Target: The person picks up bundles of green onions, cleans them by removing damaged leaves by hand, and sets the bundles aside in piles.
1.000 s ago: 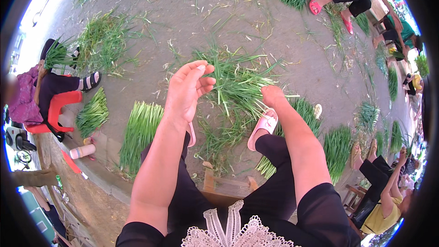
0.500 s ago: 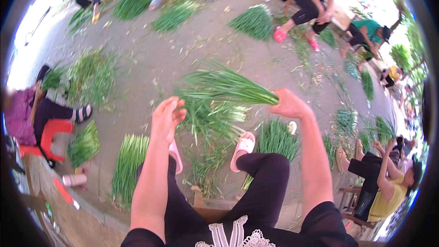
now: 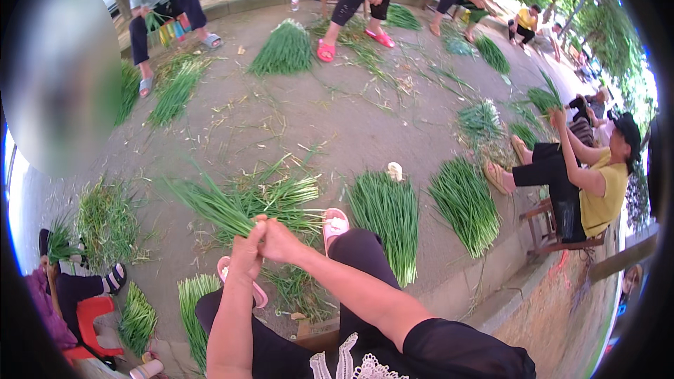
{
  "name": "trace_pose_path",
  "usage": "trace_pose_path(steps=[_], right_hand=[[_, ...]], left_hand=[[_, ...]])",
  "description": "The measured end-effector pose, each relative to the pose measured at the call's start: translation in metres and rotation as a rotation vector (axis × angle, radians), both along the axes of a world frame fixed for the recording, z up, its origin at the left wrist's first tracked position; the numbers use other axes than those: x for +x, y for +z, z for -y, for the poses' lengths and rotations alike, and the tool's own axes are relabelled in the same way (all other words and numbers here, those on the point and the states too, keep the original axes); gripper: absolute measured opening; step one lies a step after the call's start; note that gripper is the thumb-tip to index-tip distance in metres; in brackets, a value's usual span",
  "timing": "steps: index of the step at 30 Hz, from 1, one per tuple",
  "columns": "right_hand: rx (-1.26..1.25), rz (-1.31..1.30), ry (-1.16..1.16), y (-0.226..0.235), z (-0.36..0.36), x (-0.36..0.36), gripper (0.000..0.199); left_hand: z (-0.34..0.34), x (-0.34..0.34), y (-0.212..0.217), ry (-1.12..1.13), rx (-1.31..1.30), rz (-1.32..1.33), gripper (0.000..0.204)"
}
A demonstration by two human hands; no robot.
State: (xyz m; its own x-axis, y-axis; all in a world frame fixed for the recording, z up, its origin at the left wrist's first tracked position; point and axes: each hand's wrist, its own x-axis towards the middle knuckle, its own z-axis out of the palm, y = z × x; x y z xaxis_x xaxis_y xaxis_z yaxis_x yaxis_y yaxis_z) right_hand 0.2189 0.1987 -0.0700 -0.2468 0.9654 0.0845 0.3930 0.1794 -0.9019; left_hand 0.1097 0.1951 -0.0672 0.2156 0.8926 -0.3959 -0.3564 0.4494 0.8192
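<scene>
In the head view, the left hand (image 3: 247,249), apart from the bunch of green stalks (image 3: 217,207) half a second ago, has now met the right hand (image 3: 279,241) at its near end, so both hands are on the work. The left fingers close around the ends; the right fingers curl against them, their grip hidden. The stalks fan far left, beside the loose pile (image 3: 291,193).

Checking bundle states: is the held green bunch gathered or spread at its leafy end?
Spread: the bunch narrows at the left hand and right hand, fanning leftward.
</scene>
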Motion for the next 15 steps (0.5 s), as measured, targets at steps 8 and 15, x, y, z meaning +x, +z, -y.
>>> trace_pose_path(steps=[8,15], right_hand=[[-0.114,0.048,0.005,0.025,0.000,0.011,0.038],[-0.190,-0.343,-0.397,0.009,-0.003,0.000,0.063]], left_hand=[[-0.024,0.003,0.008,0.129,-0.015,0.144,0.019],[-0.059,-0.059,0.000,0.271,0.065,0.328,0.015]])
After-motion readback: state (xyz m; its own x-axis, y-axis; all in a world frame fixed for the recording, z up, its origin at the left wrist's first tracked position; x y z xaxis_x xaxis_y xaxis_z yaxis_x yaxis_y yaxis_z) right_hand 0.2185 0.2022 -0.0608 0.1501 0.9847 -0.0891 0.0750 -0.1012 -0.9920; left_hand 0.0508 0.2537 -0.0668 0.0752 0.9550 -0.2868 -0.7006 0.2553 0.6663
